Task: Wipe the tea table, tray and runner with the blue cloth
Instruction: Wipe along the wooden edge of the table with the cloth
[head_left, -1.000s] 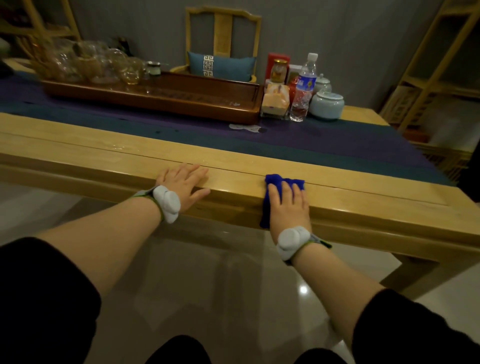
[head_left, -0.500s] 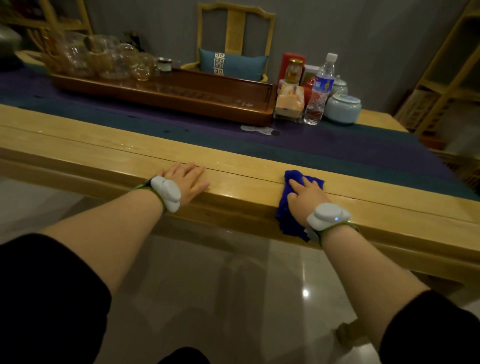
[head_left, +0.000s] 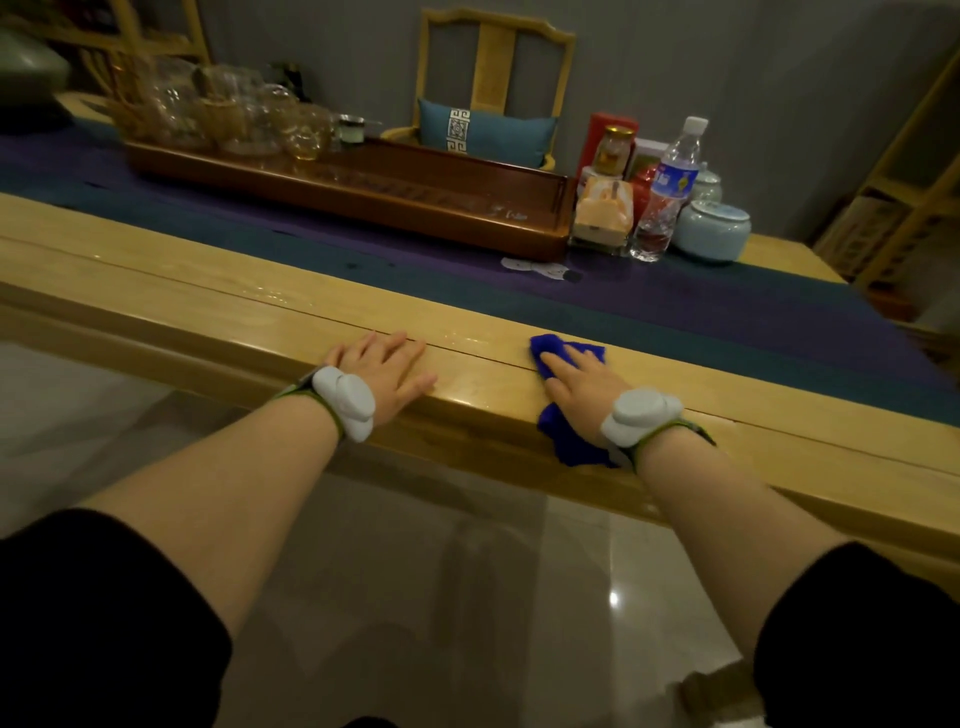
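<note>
1. The right hand (head_left: 584, 382) presses the cloth (head_left: 566, 410) flat on the table (head_left: 218, 296) edge, fingers straight; part of the cloth hangs over the front.
2. The left hand (head_left: 387, 371) rests open on the edge, holding nothing (probably a brace).
3. Step in hand, I judge: wiping the table's near rim.
4. Next calls for reaching farther to the runner (head_left: 727, 317) and tray (head_left: 363, 200), which holds glassware at its left end.

Wooden tea table (head_left: 218, 291), dark runner (head_left: 727, 312) (tray (head_left: 363, 202) atop), blue cloth (head_left: 545, 349)

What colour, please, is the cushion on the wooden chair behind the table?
Teal with a white key-pattern band, head view: cushion.
</note>
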